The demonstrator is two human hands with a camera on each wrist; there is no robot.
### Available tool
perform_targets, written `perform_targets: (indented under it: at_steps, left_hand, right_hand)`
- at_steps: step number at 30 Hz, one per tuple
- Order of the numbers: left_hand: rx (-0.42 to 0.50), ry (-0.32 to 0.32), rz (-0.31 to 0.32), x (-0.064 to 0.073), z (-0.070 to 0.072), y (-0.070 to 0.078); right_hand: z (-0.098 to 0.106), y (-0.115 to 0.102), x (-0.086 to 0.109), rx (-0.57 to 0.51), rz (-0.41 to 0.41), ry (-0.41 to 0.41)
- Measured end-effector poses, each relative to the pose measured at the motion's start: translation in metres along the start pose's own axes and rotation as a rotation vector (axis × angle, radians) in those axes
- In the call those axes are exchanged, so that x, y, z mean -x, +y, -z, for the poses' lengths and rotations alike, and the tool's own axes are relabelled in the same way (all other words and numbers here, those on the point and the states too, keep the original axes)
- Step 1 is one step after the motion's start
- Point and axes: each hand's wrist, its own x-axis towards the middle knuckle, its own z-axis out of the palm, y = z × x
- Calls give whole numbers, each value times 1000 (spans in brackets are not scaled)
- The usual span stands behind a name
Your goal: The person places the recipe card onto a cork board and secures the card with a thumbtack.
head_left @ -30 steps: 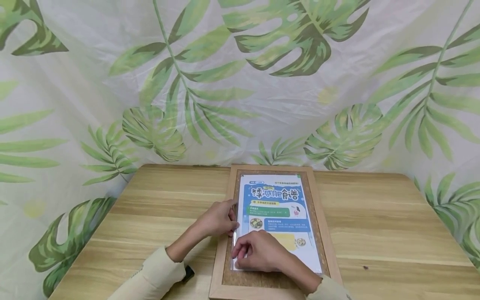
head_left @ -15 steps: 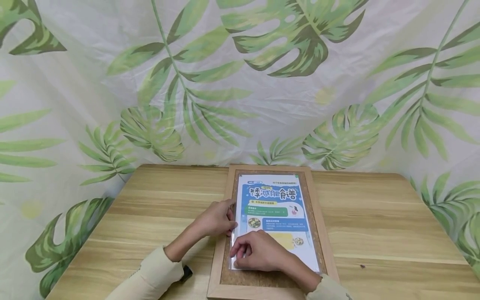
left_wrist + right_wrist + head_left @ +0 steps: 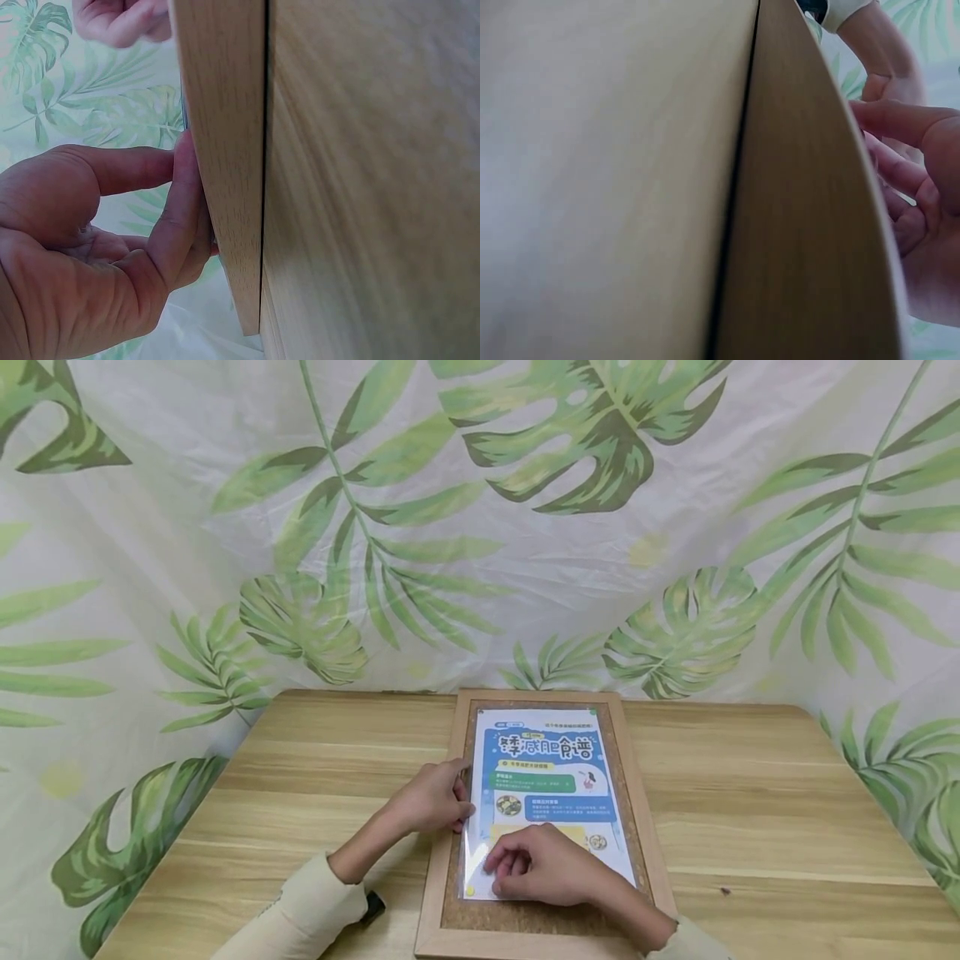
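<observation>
A printed sheet (image 3: pixel 551 777) with a blue heading lies on a cork board (image 3: pixel 525 917) in a wooden frame. My left hand (image 3: pixel 431 797) rests at the sheet's left edge, its thumb and fingertips touching there; the left wrist view shows these fingers bent against the far side of the frame edge. Over the lower part of the sheet is my right hand (image 3: pixel 543 867), fingers loosely bent and nothing visible in them. A yellow pushpin (image 3: pixel 470 890) sits in the lower-left corner, a green pushpin (image 3: pixel 593 712) at the upper right. The right hand hides the sheet's lower edge partly.
The framed board lies on a wooden table (image 3: pixel 750 810). Beside the left sleeve is a small black object (image 3: pixel 372 907), partly covered. A small dark speck (image 3: pixel 725 891) lies on the right. A leaf-patterned curtain (image 3: pixel 450 543) hangs behind.
My right hand has moved right, off the lower-left corner, and the yellow pushpin there has come into view. The left hand has stayed at the sheet's left edge.
</observation>
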Motion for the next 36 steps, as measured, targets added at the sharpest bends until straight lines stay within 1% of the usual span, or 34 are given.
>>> perform_targets:
  at_steps: [4,11,22,36]
  left_hand:
    - [1,0,3,1,0,1]
    - [-10,-1,3,1,-1,-1]
    - [-6,2,2,2,-1,-1]
    - [-11,-1,-6,1,-1,0]
  right_hand:
    - [9,5,16,-20,-30,-1]
    - [25,18,41,-29,-59,20]
    - [45,30,70,-59,-81,18]
    - [62,40,102,-22,-34,85]
